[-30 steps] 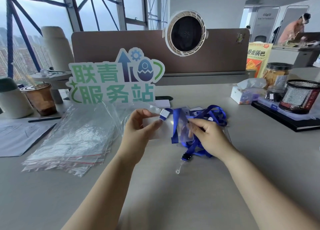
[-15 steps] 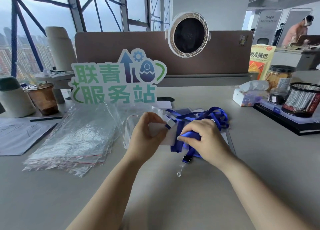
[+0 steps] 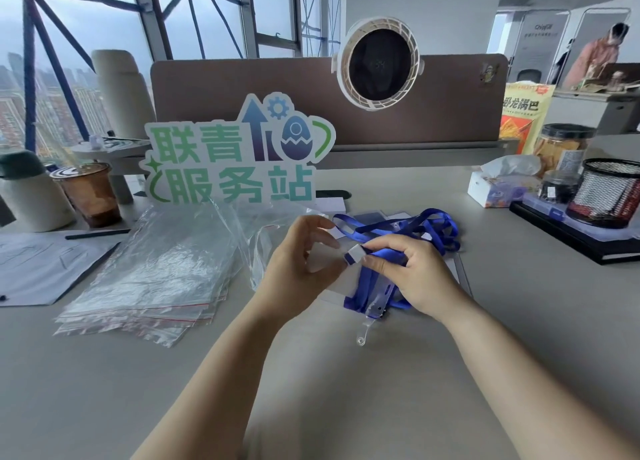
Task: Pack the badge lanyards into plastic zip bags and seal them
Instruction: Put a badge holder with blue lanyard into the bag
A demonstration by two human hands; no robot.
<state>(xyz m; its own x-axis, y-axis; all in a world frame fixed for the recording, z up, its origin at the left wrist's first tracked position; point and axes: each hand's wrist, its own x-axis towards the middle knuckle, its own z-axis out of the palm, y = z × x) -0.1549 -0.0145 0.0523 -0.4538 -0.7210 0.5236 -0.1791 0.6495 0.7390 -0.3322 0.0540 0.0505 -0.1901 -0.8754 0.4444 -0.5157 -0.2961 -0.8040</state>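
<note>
**Head view: folded lanyard at the bag mouth, loose ends waiting to snag**

Your main risk is the dangling tail. The badge holder (image 3: 375, 302) and its clear strap tab (image 3: 362, 333) hang below your right hand (image 3: 412, 276), near the desk (image 3: 346, 397), and could catch on the bag's lip or pull the folds apart as you push in. The thin film may also collapse shut. Your right hand is closed in a tight pinch on the folded blue lanyard (image 3: 388, 256), with its white end piece (image 3: 355, 254) pointing left. Your left hand (image 3: 301, 265) is curled in a loose C, thumb opposite the fingers, and seems to hold the mouth of the clear zip bag (image 3: 258, 248) just left of the lanyard. The spare bag stack (image 3: 149, 276) lies further left.
</note>
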